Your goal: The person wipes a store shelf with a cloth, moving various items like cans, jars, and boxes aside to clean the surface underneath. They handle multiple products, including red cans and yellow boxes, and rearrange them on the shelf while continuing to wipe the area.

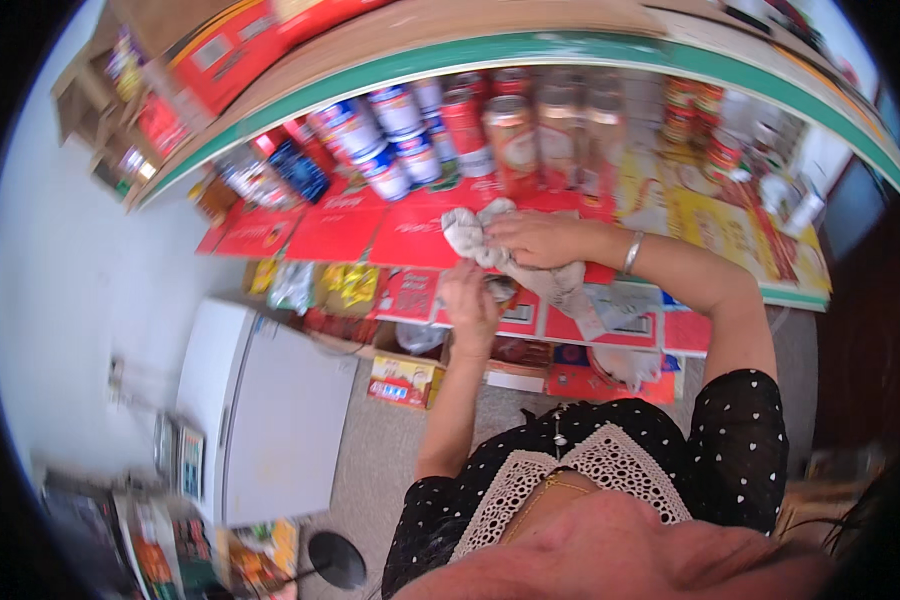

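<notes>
My right hand [536, 238], with a silver bracelet [632, 252] at the wrist, is on a whitish, stained cloth [461, 231]. The cloth is bunched on the red cardboard lining [337, 232] of a shop shelf, and one end hangs over the front edge. My left hand [471, 304] is at that front edge, just below the bunched cloth. Blur hides whether its fingers hold anything. Behind the cloth stand blurred tall cans [510, 135], a red can [465, 131] and stacked blue-and-white cans [390, 142].
An upper shelf with a green edge [450, 56] curves above my hands. Yellow printed cardboard [720, 225] lines the right part. Lower down are boxes with yellow packets [352, 283] and a yellow-red carton [401, 381]. A white chest freezer [285, 427] stands at left.
</notes>
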`<act>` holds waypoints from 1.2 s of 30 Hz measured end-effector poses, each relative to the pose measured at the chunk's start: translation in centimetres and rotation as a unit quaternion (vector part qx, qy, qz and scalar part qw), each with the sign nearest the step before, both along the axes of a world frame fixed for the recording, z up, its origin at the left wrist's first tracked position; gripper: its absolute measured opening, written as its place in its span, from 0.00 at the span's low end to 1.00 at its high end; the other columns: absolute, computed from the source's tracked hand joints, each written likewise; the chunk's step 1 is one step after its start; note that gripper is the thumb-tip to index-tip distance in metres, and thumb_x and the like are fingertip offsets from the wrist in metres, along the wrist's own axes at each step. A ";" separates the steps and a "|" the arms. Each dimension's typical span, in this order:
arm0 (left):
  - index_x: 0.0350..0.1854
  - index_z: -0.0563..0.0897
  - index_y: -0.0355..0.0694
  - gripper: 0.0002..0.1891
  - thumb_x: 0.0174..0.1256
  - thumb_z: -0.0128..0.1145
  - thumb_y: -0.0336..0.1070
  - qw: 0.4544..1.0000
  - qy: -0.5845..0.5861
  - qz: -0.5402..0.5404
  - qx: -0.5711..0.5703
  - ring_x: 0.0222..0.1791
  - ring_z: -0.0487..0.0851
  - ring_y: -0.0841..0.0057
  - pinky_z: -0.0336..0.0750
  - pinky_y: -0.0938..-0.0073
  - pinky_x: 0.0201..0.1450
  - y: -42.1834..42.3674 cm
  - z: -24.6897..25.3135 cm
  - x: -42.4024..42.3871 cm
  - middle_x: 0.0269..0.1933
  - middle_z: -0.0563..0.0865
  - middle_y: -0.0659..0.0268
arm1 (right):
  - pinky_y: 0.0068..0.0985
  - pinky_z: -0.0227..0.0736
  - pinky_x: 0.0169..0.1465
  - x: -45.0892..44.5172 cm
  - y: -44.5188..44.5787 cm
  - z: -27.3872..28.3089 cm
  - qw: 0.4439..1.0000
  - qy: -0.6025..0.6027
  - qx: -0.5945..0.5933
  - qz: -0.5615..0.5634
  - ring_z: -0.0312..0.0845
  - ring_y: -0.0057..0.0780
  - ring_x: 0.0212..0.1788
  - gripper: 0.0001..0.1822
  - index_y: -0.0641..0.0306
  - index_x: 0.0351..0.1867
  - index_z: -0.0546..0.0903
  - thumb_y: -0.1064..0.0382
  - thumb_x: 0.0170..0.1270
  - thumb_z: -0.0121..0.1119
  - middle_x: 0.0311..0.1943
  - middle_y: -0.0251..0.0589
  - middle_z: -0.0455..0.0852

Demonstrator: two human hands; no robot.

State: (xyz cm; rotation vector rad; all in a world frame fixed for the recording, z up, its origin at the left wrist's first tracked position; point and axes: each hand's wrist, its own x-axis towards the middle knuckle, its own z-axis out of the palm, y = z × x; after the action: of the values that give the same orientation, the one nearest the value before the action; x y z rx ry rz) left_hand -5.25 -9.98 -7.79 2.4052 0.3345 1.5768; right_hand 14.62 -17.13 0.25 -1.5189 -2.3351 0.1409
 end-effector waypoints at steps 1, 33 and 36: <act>0.46 0.78 0.31 0.18 0.49 0.53 0.17 1.000 0.007 0.005 0.012 0.54 0.76 0.52 0.67 0.52 0.60 -0.1 0.3 0.2 0.49 0.80 0.51 | 0.39 0.53 0.72 0.6 -2.7 0.5 1.000 0.004 -0.024 -0.009 0.62 0.43 0.68 0.27 0.65 0.63 0.72 0.66 0.59 0.49 0.63 0.52 0.71; 0.41 0.80 0.31 0.08 0.61 0.57 0.26 0.992 0.043 0.110 -0.051 0.46 0.78 0.55 0.71 0.59 0.51 -6.1 7.1 4.7 0.43 0.82 0.51 | 0.40 0.57 0.69 16.2 -30.0 -1.5 0.950 -0.032 -0.005 -0.311 0.63 0.47 0.67 0.21 0.68 0.55 0.77 0.61 0.62 0.49 0.57 0.51 0.76; 0.42 0.81 0.31 0.09 0.59 0.59 0.26 0.991 0.053 -0.097 -0.081 0.46 0.81 0.61 0.73 0.65 0.53 -11.5 12.0 10.9 0.44 0.83 0.54 | 0.40 0.64 0.64 14.4 -32.6 0.3 0.950 -0.025 -0.003 -0.313 0.68 0.46 0.60 0.20 0.67 0.52 0.78 0.62 0.58 0.51 0.52 0.48 0.78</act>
State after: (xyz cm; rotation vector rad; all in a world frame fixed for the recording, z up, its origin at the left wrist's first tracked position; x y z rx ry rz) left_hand 5.67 -21.51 4.22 2.3233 0.2295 1.2905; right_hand 29.03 -49.77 0.59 -2.1958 -1.7694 -0.0523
